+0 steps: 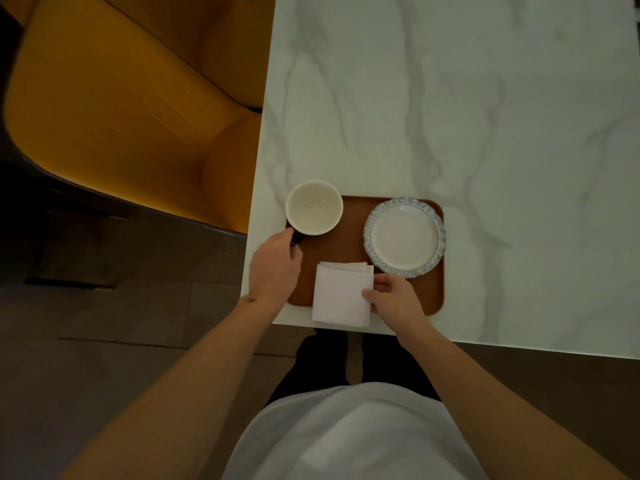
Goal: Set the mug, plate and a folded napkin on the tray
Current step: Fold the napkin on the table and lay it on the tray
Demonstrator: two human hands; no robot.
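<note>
Left hand [275, 268] grips the mug [313, 206] handle; right hand [393, 296] pinches the folded napkin [341, 294]. Napkin overhangs the tray [346, 244]; slide it inward, flat.

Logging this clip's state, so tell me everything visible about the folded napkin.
The folded napkin is white, soft-looking paper or cloth, folded into a rough square with layered edges showing at its far side. It lies flat on the near part of the brown tray, its near edge overhanging the tray rim toward the table edge. The right hand pinches its right edge. It sits just short of the plate.
</note>
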